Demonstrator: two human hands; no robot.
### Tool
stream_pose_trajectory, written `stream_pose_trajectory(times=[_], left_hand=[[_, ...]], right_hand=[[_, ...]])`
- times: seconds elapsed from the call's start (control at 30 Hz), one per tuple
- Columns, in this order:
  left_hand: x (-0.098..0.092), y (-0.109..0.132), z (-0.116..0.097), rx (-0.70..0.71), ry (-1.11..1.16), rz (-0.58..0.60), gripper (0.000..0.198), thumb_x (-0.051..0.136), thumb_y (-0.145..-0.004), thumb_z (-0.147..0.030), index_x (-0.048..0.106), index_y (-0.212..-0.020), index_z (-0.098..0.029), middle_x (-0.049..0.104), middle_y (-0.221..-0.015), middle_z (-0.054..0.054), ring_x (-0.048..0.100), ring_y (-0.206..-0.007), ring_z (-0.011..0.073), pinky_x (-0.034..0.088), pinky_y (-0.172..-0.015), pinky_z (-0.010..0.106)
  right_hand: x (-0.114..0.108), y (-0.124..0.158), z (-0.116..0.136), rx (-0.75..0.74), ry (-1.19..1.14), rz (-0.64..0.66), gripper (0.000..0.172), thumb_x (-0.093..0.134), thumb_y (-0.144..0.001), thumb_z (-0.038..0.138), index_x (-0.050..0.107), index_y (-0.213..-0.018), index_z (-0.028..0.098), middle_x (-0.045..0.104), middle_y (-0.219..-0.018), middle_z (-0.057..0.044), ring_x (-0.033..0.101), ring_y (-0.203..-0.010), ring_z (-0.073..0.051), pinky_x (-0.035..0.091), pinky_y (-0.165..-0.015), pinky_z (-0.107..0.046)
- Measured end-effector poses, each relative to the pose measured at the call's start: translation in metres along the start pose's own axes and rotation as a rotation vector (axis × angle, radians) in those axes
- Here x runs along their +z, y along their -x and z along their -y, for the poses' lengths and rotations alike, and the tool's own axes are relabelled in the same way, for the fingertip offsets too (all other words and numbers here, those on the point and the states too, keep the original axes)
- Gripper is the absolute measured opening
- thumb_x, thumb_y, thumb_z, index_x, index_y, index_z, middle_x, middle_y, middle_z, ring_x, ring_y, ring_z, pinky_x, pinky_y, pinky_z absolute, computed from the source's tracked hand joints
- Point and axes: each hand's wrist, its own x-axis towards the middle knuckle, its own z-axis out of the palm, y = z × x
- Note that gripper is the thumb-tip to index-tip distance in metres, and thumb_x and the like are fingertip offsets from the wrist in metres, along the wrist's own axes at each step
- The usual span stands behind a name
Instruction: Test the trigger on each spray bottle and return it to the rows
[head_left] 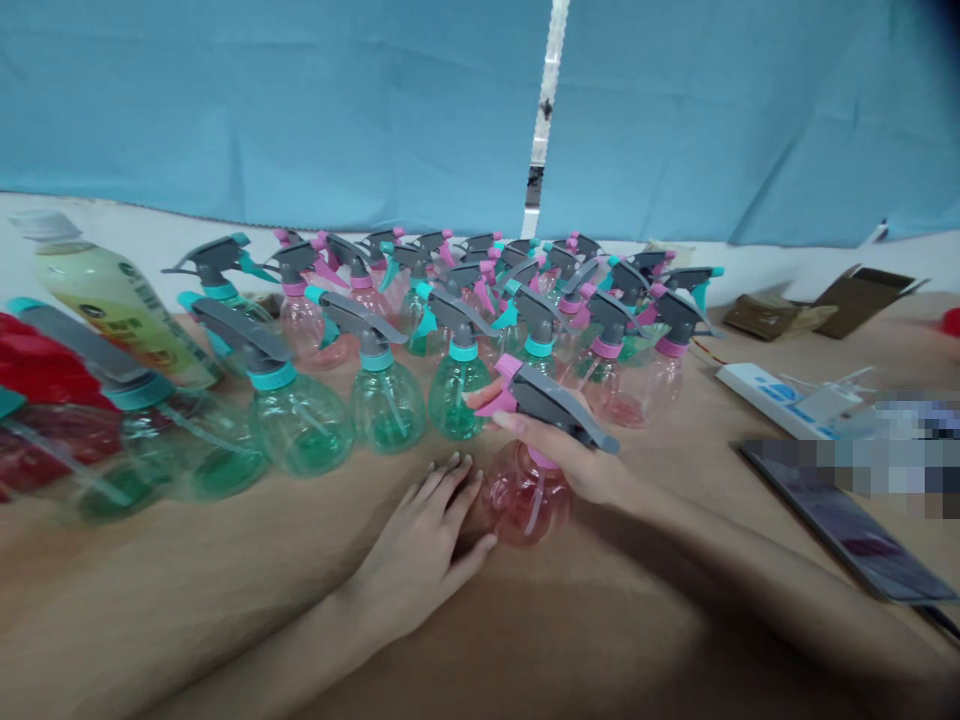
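Note:
A pink spray bottle (523, 492) with a grey and pink trigger head (551, 402) stands on the brown table (225, 600) in front of me. My right hand (577, 455) is wrapped round its neck, just under the trigger head. My left hand (424, 545) lies flat on the table with fingers spread, its thumb touching the bottle's base. Behind them stand several green and pink spray bottles (457, 385) in rows.
A tall bottle of pale yellow liquid (112, 300) and a red object (37, 380) are at the far left. A white power strip (780, 400), a dark tablet (855, 530) and brown cardboard pieces (817, 305) lie at the right. Blue cloth (300, 110) hangs behind.

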Motion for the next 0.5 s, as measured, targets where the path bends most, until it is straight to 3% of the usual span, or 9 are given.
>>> stream_pose_trajectory(times=[0.33,0.5], left_hand=[[0.0019,0.0011,0.0015,-0.006,0.034,-0.017,0.046,0.046,-0.093,-0.044,0.052,-0.126,-0.012,0.05,-0.135,0.016,0.043,-0.127,0.0305,0.038,-0.102,0.048],[0.0001,0.0009,0.0011,-0.011,0.042,0.003,0.046,0.047,-0.093,-0.042,0.052,-0.126,-0.01,0.05,-0.135,0.017,0.043,-0.127,0.0315,0.038,-0.102,0.049]], right_hand=[[0.0016,0.0005,-0.0026,0.01,-0.008,-0.035,0.019,0.059,-0.086,0.035,0.062,-0.101,0.024,0.066,-0.099,-0.002,0.061,-0.084,-0.016,0.048,-0.087,-0.037],[0.002,0.0008,-0.0012,0.016,0.002,-0.029,0.014,0.059,-0.086,0.035,0.063,-0.093,0.023,0.066,-0.099,-0.002,0.062,-0.087,-0.017,0.048,-0.087,-0.038]])
